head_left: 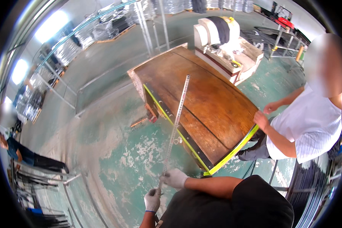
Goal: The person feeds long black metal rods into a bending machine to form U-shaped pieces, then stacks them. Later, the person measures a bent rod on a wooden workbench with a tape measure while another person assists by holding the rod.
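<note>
A long pale tape measure stretches from my hands up across the near left edge of a wooden-topped workbench, its far end over the brown top. My left hand, in a white knit glove, is closed round the tape's lower end, and any case there is hidden in the palm. Just above it my right hand, gloved alike, pinches the blade. The bench carries a bright yellow-green edge strip, and a dark bar with round holes runs along its left side.
A co-worker in a white shirt stands at the bench's right, hands at its corner. Behind the bench is a cream armchair with cloths on it. A metal frame stands left; another person is far left. Dark rods lie lower right.
</note>
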